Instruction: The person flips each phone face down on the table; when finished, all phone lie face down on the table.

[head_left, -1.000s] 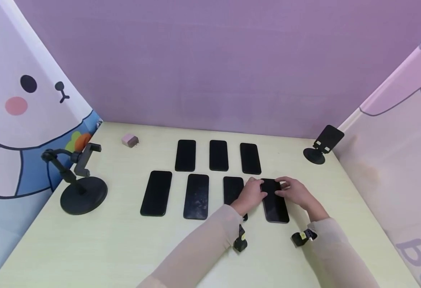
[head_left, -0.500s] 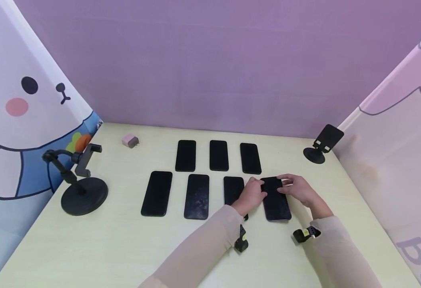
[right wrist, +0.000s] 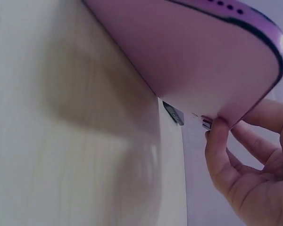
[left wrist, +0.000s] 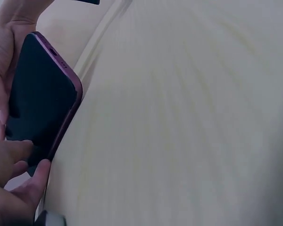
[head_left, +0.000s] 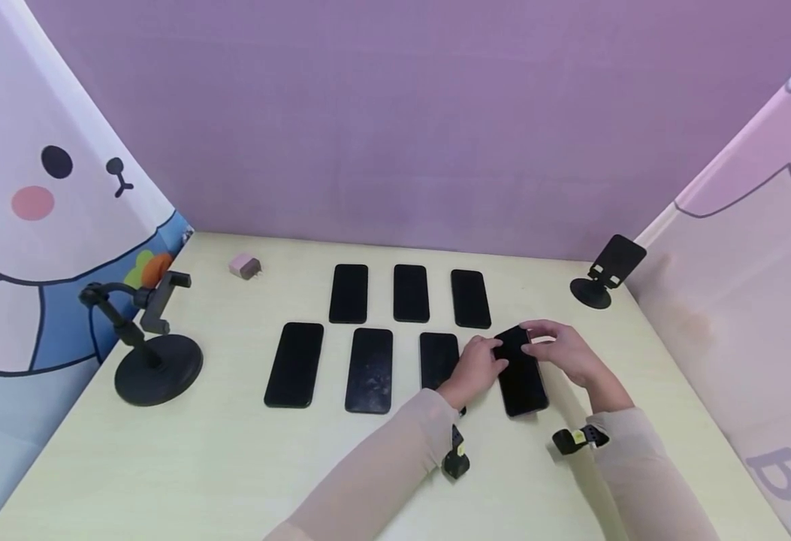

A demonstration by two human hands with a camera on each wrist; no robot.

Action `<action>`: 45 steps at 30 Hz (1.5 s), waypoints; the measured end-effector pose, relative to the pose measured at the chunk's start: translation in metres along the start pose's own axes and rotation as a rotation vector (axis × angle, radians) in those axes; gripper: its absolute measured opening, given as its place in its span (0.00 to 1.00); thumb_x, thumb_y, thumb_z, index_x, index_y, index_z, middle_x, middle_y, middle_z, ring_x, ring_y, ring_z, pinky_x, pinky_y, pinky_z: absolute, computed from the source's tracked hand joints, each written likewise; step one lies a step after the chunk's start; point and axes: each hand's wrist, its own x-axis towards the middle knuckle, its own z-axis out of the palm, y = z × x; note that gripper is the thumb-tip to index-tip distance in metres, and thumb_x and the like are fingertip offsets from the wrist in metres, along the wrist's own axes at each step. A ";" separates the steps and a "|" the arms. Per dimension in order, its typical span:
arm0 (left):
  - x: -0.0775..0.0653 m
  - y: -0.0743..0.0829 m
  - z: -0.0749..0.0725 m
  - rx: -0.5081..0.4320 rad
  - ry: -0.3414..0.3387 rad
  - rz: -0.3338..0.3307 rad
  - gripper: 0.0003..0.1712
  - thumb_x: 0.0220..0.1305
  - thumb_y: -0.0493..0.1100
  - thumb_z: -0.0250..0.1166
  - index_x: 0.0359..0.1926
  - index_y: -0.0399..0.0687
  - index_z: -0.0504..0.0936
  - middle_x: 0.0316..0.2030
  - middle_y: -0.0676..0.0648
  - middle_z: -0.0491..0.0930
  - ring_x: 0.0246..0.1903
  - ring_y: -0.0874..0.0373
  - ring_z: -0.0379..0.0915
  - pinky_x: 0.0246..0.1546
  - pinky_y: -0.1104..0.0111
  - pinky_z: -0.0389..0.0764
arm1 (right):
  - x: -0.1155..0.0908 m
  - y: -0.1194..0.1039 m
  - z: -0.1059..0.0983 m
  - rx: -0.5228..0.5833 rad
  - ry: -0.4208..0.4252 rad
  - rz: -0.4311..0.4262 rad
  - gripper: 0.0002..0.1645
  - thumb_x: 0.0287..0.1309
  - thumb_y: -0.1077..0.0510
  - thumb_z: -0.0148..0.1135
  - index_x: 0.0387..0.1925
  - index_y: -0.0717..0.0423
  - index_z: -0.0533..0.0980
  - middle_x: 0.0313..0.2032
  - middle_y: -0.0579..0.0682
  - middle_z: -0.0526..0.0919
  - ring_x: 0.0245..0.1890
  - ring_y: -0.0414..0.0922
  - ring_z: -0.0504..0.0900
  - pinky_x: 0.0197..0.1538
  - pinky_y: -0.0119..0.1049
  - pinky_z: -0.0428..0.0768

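Observation:
Both hands hold a black-screened smartphone (head_left: 523, 387) at the right end of the front row. Its purple back (right wrist: 193, 56) shows in the right wrist view, tilted up off the table with a shadow below. My right hand (head_left: 567, 357) pinches the phone at its far right corner, thumb and fingers on the edge (right wrist: 254, 183). At its far left edge, my left hand (head_left: 474, 373) grips with thumb and finger, seen close up in the left wrist view (left wrist: 12, 183). Another smartphone (head_left: 439, 355) lies partly hidden under the left hand.
Two more phones lie in the front row, a black one (head_left: 294, 365) and a smudged one (head_left: 369, 371). Behind are three phones, the middle one (head_left: 412, 293) among them. A black phone stand (head_left: 158, 368), a pink charger (head_left: 244, 265) and a small stand (head_left: 614, 263) flank them.
The right hand has moved slightly right and up, raising the held phone and turning it a little. The left hand stays at its left edge. The other phones have not moved.

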 end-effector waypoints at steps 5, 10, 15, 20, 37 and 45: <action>0.000 -0.001 0.005 -0.144 0.058 0.018 0.20 0.62 0.39 0.68 0.55 0.39 0.82 0.27 0.52 0.71 0.31 0.60 0.69 0.38 0.76 0.71 | 0.000 0.001 0.000 0.076 0.015 -0.032 0.27 0.61 0.67 0.63 0.59 0.75 0.68 0.52 0.69 0.72 0.41 0.39 0.79 0.42 0.33 0.80; 0.000 0.000 0.008 -0.299 0.101 -0.016 0.21 0.62 0.39 0.69 0.56 0.42 0.82 0.28 0.50 0.74 0.29 0.64 0.69 0.33 0.76 0.72 | 0.001 0.001 0.001 0.150 0.011 -0.049 0.27 0.63 0.67 0.61 0.59 0.78 0.67 0.52 0.71 0.73 0.39 0.39 0.82 0.43 0.34 0.81; 0.002 0.005 0.011 -0.468 0.125 -0.054 0.20 0.63 0.38 0.68 0.56 0.43 0.82 0.27 0.51 0.81 0.27 0.66 0.75 0.28 0.77 0.75 | -0.001 0.001 0.001 0.204 -0.011 -0.055 0.26 0.64 0.69 0.58 0.60 0.80 0.65 0.56 0.75 0.70 0.42 0.40 0.82 0.45 0.37 0.81; 0.002 0.010 0.012 -0.795 0.141 -0.161 0.20 0.63 0.34 0.67 0.56 0.41 0.82 0.36 0.46 0.83 0.28 0.57 0.82 0.23 0.70 0.81 | -0.001 0.000 0.002 0.233 -0.036 -0.042 0.26 0.64 0.72 0.56 0.60 0.81 0.64 0.57 0.75 0.69 0.44 0.40 0.82 0.48 0.38 0.80; 0.001 0.014 0.009 -0.999 0.206 -0.214 0.21 0.63 0.30 0.66 0.57 0.37 0.80 0.39 0.46 0.82 0.33 0.53 0.83 0.28 0.65 0.83 | 0.002 0.008 0.011 0.140 -0.066 -0.035 0.30 0.62 0.70 0.60 0.62 0.80 0.62 0.56 0.75 0.70 0.45 0.42 0.80 0.49 0.38 0.79; 0.001 0.010 0.010 -0.858 0.220 -0.223 0.22 0.58 0.30 0.69 0.55 0.37 0.81 0.35 0.47 0.81 0.28 0.56 0.83 0.26 0.69 0.82 | 0.006 0.020 0.012 -0.074 -0.033 0.026 0.28 0.63 0.60 0.64 0.60 0.73 0.70 0.53 0.67 0.77 0.52 0.58 0.78 0.49 0.43 0.77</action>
